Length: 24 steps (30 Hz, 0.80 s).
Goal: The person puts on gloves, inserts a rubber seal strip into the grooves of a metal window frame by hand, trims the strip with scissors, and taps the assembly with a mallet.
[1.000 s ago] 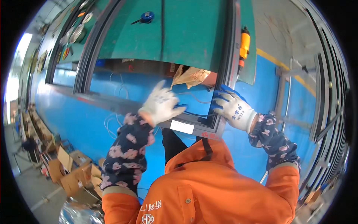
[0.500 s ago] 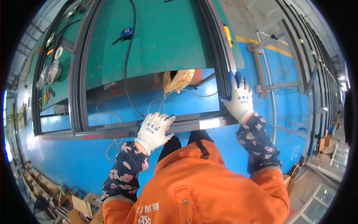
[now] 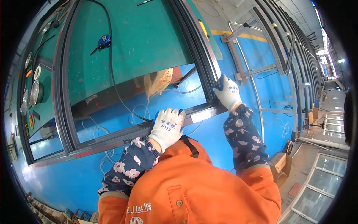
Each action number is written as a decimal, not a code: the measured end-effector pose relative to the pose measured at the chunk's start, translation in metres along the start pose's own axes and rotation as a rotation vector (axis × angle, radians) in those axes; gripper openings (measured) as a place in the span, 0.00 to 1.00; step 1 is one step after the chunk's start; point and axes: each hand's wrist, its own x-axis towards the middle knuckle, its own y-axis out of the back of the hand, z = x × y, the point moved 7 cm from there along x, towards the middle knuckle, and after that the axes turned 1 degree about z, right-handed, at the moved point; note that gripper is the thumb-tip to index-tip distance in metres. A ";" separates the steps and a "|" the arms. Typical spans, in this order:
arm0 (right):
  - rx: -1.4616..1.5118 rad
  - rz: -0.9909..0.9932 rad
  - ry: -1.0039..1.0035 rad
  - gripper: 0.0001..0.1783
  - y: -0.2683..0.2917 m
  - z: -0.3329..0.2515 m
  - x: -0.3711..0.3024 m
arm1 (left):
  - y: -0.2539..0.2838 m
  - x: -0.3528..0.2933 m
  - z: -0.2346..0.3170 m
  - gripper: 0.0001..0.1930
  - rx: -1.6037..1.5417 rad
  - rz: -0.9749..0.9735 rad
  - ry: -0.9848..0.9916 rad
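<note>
A large dark grey metal window frame [image 3: 108, 140] lies over a green-topped table [image 3: 145, 35], its near rail overhanging toward me. My left hand [image 3: 168, 126], in a white glove with a blue palm, is closed over the near rail, fingertips hidden on the far side. Gloved alike, my right hand [image 3: 228, 93] grips the right rail near the corner, its thumb on top and the other fingers partly hidden. Between the hands a white label [image 3: 200, 116] is stuck on the near rail. A black cord [image 3: 110, 63] runs across the table toward my left hand.
On the table lie a blue tape measure [image 3: 104, 41], orange-handled scissors [image 3: 32, 121] and a roll of tape [image 3: 37, 72]. A crumpled tan bag [image 3: 159, 82] shows below the table edge. Metal racking [image 3: 270, 41] stands at the right on the blue floor.
The whole view has turned, so the frame and table appear shifted left and tilted. My left hand is closer to the white label along the near rail. My right hand keeps its place.
</note>
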 end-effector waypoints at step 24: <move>-0.069 0.068 0.850 0.25 0.014 -0.029 -0.087 | 0.028 -0.014 0.003 0.28 -0.142 -0.100 -0.064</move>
